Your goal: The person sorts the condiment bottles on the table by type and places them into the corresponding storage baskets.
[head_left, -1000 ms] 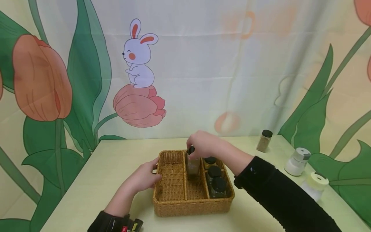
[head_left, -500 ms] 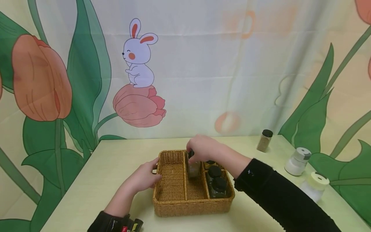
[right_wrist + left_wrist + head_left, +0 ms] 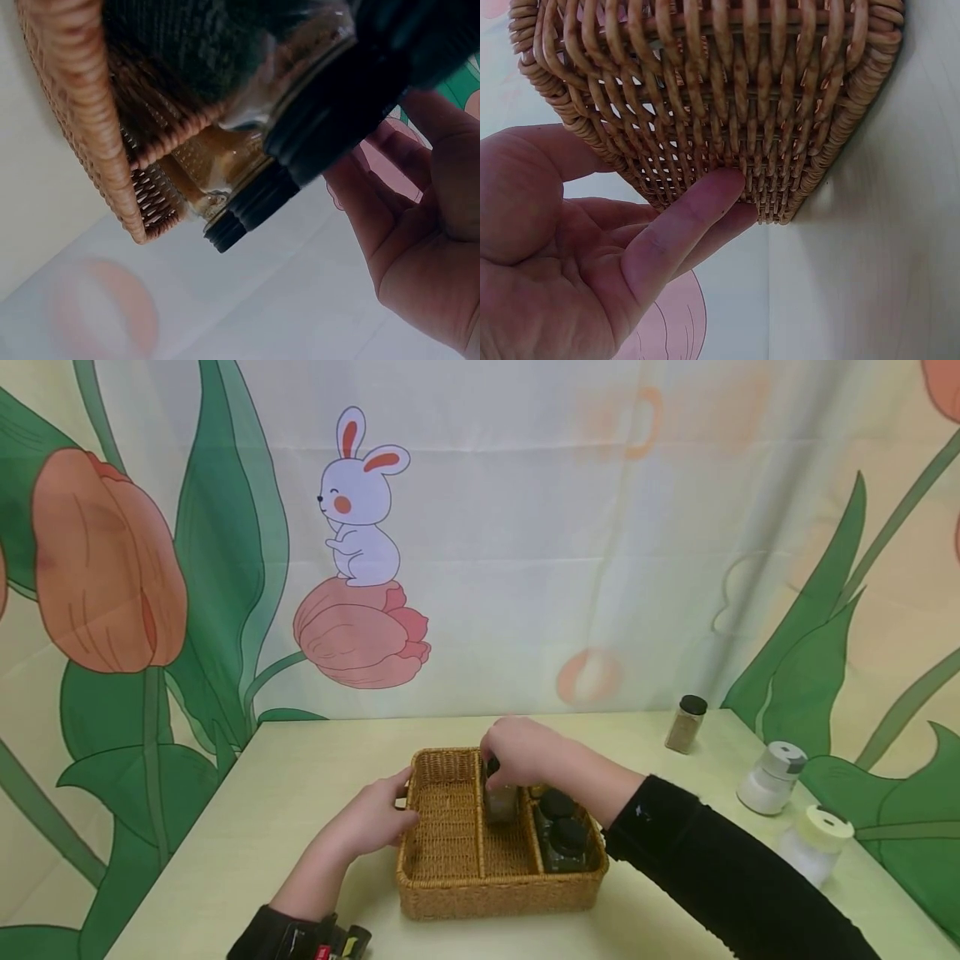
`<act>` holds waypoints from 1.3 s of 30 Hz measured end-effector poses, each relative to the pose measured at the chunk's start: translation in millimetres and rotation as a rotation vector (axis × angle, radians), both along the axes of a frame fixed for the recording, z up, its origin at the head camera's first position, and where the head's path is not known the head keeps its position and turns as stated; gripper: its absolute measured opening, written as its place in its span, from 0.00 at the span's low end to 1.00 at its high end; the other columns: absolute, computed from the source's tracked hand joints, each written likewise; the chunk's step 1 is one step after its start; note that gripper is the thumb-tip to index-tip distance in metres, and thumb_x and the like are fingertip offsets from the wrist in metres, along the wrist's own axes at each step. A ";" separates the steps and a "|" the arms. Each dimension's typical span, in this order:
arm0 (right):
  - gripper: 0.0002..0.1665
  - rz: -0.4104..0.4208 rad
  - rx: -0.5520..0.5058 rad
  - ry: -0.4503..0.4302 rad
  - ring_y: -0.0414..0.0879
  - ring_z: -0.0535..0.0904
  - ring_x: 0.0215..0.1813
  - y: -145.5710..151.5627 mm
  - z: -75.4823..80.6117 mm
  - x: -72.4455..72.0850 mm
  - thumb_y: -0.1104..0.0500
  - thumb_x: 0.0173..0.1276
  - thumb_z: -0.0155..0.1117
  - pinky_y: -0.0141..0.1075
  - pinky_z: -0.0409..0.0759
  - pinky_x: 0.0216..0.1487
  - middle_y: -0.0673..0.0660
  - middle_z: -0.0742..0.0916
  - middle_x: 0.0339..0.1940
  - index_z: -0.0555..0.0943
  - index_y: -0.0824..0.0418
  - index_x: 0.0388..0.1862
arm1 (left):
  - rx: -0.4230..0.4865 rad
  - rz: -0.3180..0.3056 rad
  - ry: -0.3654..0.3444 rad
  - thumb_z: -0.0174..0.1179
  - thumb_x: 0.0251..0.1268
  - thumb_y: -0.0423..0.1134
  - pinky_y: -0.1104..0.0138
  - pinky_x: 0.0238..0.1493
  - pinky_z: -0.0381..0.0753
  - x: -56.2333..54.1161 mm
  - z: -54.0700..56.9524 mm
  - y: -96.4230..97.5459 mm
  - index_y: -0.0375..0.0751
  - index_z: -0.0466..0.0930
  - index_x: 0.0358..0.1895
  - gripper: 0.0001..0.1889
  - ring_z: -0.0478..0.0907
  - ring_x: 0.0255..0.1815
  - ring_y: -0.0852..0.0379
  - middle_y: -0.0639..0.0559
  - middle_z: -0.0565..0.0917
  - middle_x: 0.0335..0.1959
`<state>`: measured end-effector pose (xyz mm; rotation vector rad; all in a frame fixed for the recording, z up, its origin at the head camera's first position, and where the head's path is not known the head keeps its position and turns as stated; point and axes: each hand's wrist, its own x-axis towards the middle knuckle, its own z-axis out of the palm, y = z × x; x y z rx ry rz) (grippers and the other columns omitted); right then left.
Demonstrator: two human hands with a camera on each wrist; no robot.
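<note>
A woven basket (image 3: pixel 498 883) with dividers stands on the table. On its left side, my left hand (image 3: pixel 375 817) grips the wall, thumb at the rim; in the left wrist view, fingers (image 3: pixel 694 225) lie against the outer weave. My right hand (image 3: pixel 521 753) pinches the dark top of a clear jar (image 3: pixel 501 806) inside the far end of the middle compartment. The hand partly covers this jar. In the right compartment sit several jars with black lids (image 3: pixel 567 837); the right wrist view shows their lids (image 3: pixel 315 112) close before the right hand (image 3: pixel 427 202).
Right of the basket stand a black-lidded jar of brown spice (image 3: pixel 686 725), a white jar with a grey-and-white lid (image 3: pixel 771 778) and a white jar with a pale yellow lid (image 3: pixel 816 843). A printed curtain (image 3: pixel 487 543) hangs behind the table (image 3: pixel 300 777).
My right hand has moved down and slightly toward me, lowering the clear jar further into the middle compartment. My left hand stays on the basket's side.
</note>
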<state>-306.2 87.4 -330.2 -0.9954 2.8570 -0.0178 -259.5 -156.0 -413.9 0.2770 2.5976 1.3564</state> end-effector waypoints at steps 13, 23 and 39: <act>0.21 -0.011 0.034 0.012 0.48 0.83 0.50 -2.8 -4.3 2.6 0.48 0.64 0.77 0.41 0.83 0.50 0.52 0.87 0.48 0.87 0.56 0.52 | -0.001 0.000 0.007 0.61 0.66 0.28 0.59 0.32 0.87 -0.2 -0.2 -0.1 0.35 0.53 0.81 0.41 0.85 0.43 0.49 0.25 0.70 0.69; 0.23 -0.011 0.025 -0.008 0.49 0.83 0.52 -2.0 -4.0 3.8 0.50 0.65 0.76 0.42 0.82 0.53 0.53 0.87 0.51 0.86 0.58 0.56 | 0.001 -0.005 0.000 0.60 0.66 0.28 0.59 0.32 0.87 0.8 -0.8 0.0 0.34 0.51 0.81 0.41 0.85 0.39 0.49 0.24 0.69 0.70; 0.23 -0.008 0.011 -0.035 0.49 0.82 0.57 -0.1 0.5 3.9 0.51 0.65 0.75 0.42 0.82 0.56 0.53 0.87 0.54 0.86 0.58 0.58 | -0.001 -0.005 0.001 0.60 0.66 0.28 0.58 0.34 0.88 0.7 0.4 0.2 0.34 0.52 0.81 0.41 0.84 0.48 0.46 0.25 0.70 0.69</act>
